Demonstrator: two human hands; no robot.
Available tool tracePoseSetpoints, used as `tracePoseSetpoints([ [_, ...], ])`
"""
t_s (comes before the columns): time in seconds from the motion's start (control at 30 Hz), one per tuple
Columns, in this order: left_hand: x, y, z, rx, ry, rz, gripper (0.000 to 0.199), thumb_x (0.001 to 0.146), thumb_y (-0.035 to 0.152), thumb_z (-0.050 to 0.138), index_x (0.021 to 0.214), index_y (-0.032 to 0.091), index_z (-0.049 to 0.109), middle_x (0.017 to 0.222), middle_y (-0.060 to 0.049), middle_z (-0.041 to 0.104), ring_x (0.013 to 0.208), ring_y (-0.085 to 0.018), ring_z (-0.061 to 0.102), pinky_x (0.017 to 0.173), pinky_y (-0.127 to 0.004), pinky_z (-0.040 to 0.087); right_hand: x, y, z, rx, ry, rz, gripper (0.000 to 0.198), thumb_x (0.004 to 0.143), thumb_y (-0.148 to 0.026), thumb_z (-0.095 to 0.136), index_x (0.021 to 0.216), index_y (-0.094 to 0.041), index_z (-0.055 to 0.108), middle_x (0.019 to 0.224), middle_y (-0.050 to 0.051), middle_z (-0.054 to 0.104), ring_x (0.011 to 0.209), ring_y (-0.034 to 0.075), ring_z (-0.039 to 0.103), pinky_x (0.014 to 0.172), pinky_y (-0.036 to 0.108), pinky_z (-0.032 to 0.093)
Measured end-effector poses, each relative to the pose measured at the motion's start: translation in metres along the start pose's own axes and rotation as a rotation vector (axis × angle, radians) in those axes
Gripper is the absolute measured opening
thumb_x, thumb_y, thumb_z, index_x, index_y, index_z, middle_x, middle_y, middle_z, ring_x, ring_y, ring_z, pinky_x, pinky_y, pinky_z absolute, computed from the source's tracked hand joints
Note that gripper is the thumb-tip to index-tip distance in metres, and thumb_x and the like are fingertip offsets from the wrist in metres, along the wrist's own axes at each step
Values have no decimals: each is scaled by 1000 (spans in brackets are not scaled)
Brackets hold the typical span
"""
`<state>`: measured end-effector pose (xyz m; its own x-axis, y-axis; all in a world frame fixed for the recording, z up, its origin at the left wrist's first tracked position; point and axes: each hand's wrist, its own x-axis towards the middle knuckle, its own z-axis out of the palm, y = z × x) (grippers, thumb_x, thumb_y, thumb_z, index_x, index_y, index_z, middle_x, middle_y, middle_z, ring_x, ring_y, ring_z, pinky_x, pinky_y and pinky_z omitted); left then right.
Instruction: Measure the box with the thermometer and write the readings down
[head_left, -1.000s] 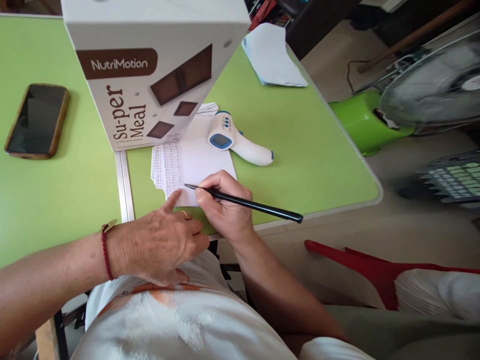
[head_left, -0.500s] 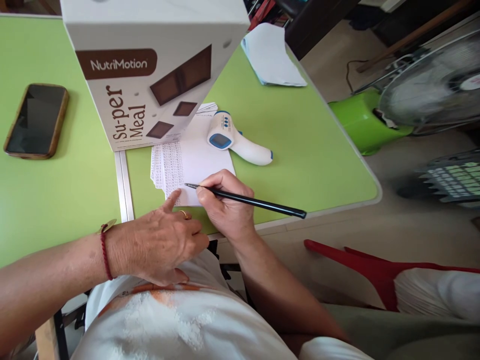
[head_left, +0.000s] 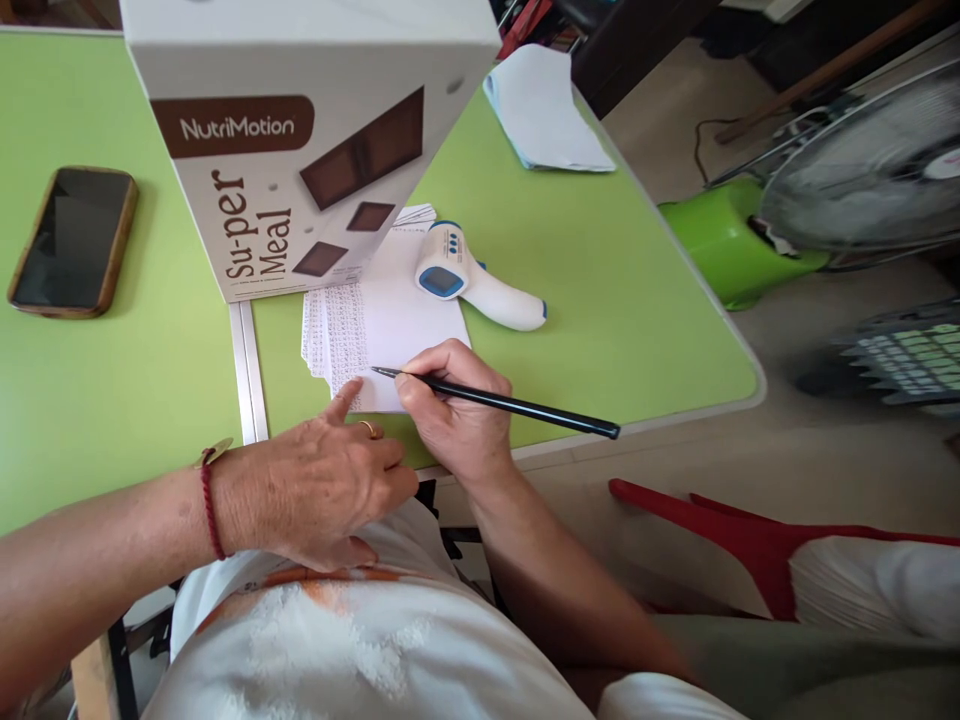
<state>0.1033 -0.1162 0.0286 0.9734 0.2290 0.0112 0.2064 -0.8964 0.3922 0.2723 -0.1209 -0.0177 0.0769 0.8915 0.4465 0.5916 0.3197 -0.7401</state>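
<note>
My right hand (head_left: 465,420) is closed around a slim black pen (head_left: 525,405), its tip at the written columns on the top sheet of paper (head_left: 409,325). Several sheets are fanned out under it, covered in small handwriting along their left side; the writing is too small to read. My left hand (head_left: 315,490) rests at the near table edge, index fingertip pressing on the paper just left of the pen tip, the other fingers loosely bent with nothing in them. On the sheets' far right part lies a white and blue infrared thermometer (head_left: 499,300).
A tall white NutriMotion box (head_left: 247,210) stands over the papers' far end. To the left lies a phone (head_left: 71,240) on the green table (head_left: 615,290). Folded papers (head_left: 547,110) sit at the far right corner. Beyond the edge are a fan (head_left: 862,170) and a red chair (head_left: 750,530).
My right hand and the pen have shifted very slightly to the right. The left hand stays in place on the paper.
</note>
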Motion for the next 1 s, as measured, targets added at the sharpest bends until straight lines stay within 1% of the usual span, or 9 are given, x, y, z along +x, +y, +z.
tracePoseSetpoints([
  [0.43, 0, 0, -2, -6, -45, -17, 33, 72, 45, 76, 76, 16, 61, 84, -6, 65, 76, -22, 61, 107, -50, 31, 0, 0, 0, -18, -30, -51, 14, 75, -15, 56, 64, -22, 49, 52, -8, 49, 45, 8, 43, 45, 22, 37],
  [0.53, -1, 0, -2, -8, -36, -15, 34, 73, 46, 75, 75, 16, 60, 82, -5, 64, 73, -21, 60, 108, -52, 31, -3, -1, 0, -23, 39, -66, 14, 77, -15, 56, 67, -22, 50, 54, -7, 50, 46, 9, 44, 47, 22, 39],
  [0.63, -1, 1, -2, -12, -31, -14, 34, 74, 46, 75, 74, 16, 59, 79, -3, 63, 72, -20, 59, 109, -53, 30, -6, -1, -1, -47, 114, -90, 5, 81, -17, 57, 79, -22, 57, 64, -5, 58, 53, 10, 51, 52, 24, 45],
  [0.73, -2, 1, -3, -23, -34, -27, 34, 74, 46, 74, 74, 16, 58, 76, -2, 62, 71, -19, 59, 110, -55, 30, -1, 5, -6, -104, 45, -185, 10, 86, -18, 55, 92, -21, 63, 81, 2, 65, 73, 15, 62, 68, 30, 52],
  [0.83, -2, 0, -3, -21, -27, -55, 32, 73, 44, 74, 74, 16, 57, 74, -2, 62, 70, -20, 59, 110, -56, 31, 10, 20, -13, -234, -100, -309, 21, 90, -15, 49, 102, -21, 66, 90, 7, 65, 87, 20, 62, 79, 36, 53],
  [0.9, -3, -2, -4, 1, -1, -69, 31, 73, 41, 73, 73, 16, 56, 71, -1, 60, 66, -19, 58, 101, -51, 43, 17, 30, -16, -339, -187, -372, 31, 93, -11, 42, 110, -20, 66, 93, 9, 65, 89, 21, 60, 80, 39, 52],
  [0.93, -4, -4, -5, 18, 39, -74, 29, 74, 40, 72, 74, 16, 55, 69, -1, 59, 64, -19, 57, 90, -45, 50, 19, 34, -17, -384, -220, -402, 35, 93, -9, 38, 112, -20, 65, 93, 9, 65, 89, 22, 59, 80, 39, 52],
  [0.97, -5, -7, -8, 35, 121, -75, 26, 77, 38, 70, 74, 17, 55, 68, -1, 58, 61, -18, 56, 75, -38, 53, 21, 38, -18, -418, -244, -431, 38, 93, -8, 36, 113, -20, 65, 93, 10, 65, 89, 22, 58, 79, 39, 52],
  [1.0, -7, -12, -11, 52, 251, -76, 23, 80, 35, 68, 76, 17, 54, 68, -1, 57, 59, -17, 54, 62, -33, 50, 22, 40, -19, -442, -261, -458, 38, 93, -7, 35, 113, -20, 66, 93, 10, 64, 88, 22, 57, 78, 39, 52],
])
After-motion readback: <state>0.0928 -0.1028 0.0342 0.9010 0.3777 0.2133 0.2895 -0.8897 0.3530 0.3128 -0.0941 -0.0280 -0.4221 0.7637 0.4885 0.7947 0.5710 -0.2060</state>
